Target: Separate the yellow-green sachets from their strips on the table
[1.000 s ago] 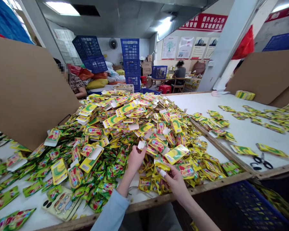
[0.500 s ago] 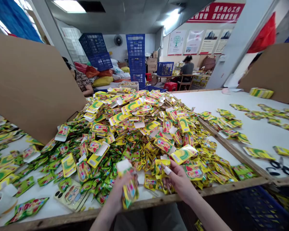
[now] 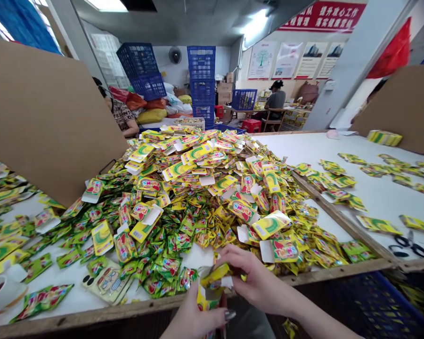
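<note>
My left hand point(image 3: 199, 310) is closed around a small yellow candy box point(image 3: 205, 301), its top flaps open toward me at the table's front edge. Over the box mouth, my right hand point(image 3: 245, 273) pinches a yellow candy packet point(image 3: 217, 273), which is partly inside the opening. Fingers hide part of the packet. Just beyond my hands lie green candy packets point(image 3: 166, 268) on the left and yellow packets point(image 3: 321, 247) on the right. A tall heap of open-ended yellow boxes point(image 3: 198, 155) rises behind them.
A phone point(image 3: 108, 282) and a cup point(image 3: 2, 294) are at the left front. Scissors point(image 3: 410, 245) lie at right beyond a wooden strip point(image 3: 339, 216). A cardboard sheet point(image 3: 49, 117) stands at left. Blue crates point(image 3: 201, 84) and two people are farther back.
Both hands have come together at the table edge. The box in my left hand has turned mouth-up, and the right hand has brought a yellow packet from the pile into its opening.
</note>
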`<state>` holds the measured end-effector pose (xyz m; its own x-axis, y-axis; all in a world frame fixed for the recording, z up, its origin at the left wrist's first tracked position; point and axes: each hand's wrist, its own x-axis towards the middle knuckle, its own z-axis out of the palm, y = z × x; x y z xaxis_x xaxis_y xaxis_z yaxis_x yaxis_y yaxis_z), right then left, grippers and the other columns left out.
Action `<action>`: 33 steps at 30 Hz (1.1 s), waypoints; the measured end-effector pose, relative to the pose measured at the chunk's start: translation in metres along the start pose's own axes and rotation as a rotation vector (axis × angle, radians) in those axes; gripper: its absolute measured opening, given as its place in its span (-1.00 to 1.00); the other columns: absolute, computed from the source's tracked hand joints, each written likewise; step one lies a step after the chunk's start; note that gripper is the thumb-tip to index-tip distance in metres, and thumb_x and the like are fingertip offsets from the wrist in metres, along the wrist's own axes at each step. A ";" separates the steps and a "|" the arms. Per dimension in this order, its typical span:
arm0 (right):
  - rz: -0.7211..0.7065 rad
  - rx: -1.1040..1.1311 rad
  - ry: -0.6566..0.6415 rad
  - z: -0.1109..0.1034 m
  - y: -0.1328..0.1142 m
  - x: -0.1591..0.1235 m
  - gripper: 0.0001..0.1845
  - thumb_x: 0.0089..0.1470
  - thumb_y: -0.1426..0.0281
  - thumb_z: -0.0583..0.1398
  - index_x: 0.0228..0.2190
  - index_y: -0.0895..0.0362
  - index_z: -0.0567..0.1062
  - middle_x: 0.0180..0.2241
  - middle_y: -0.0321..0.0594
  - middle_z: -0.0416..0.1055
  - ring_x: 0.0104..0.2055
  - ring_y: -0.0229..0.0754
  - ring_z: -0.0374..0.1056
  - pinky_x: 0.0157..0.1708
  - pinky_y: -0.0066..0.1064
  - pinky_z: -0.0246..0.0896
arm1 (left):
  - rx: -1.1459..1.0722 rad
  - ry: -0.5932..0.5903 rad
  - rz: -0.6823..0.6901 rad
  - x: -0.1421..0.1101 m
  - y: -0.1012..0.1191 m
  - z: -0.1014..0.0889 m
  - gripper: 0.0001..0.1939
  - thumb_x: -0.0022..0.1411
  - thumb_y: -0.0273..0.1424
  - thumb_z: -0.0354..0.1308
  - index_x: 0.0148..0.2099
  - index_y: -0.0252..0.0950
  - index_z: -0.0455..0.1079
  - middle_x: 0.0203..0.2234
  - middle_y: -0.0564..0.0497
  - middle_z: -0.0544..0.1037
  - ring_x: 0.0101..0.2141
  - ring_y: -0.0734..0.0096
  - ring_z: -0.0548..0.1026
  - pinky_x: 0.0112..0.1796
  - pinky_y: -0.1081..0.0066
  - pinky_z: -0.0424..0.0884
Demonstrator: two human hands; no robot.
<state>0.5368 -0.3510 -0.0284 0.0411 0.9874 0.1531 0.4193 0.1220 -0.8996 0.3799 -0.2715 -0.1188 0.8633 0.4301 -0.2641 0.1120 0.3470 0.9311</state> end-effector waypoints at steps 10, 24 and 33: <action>0.016 -0.272 -0.314 -0.012 -0.020 -0.013 -0.51 -0.16 0.70 0.05 -0.15 0.12 0.40 -0.23 -0.22 0.34 -0.19 -0.24 0.28 -0.17 -0.49 0.16 | 0.016 -0.225 0.077 0.001 0.002 0.009 -0.39 -0.16 -0.47 0.28 0.01 -0.32 0.23 -0.09 -0.13 0.41 -0.05 0.09 0.37 -0.06 0.23 0.27; 0.084 -0.128 -0.389 0.000 -0.006 -0.045 -0.66 -0.03 0.60 0.14 -0.21 0.09 0.51 -0.20 -0.22 0.45 -0.15 -0.24 0.36 -0.15 -0.52 0.18 | 0.128 -0.488 0.072 0.009 -0.010 0.018 0.05 -0.09 -0.31 0.28 0.30 -0.30 -0.32 0.12 -0.20 0.24 0.15 0.16 0.17 0.15 0.20 -0.05; 0.257 -1.027 0.765 -0.165 0.038 -0.090 -0.74 0.04 0.36 0.04 -0.26 0.11 0.47 -0.17 0.02 0.42 -0.26 0.00 0.38 -0.34 -0.21 0.23 | 1.026 -0.012 0.207 0.011 0.038 -0.031 -0.53 0.12 -0.47 0.00 0.10 -0.12 0.23 0.13 -0.05 0.25 0.16 0.17 0.09 0.14 0.11 -0.04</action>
<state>0.6990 -0.4519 -0.0092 0.5824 0.6223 0.5230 0.8055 -0.5285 -0.2682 0.3784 -0.2276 -0.0946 0.9175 0.3900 -0.0776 0.3203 -0.6090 0.7256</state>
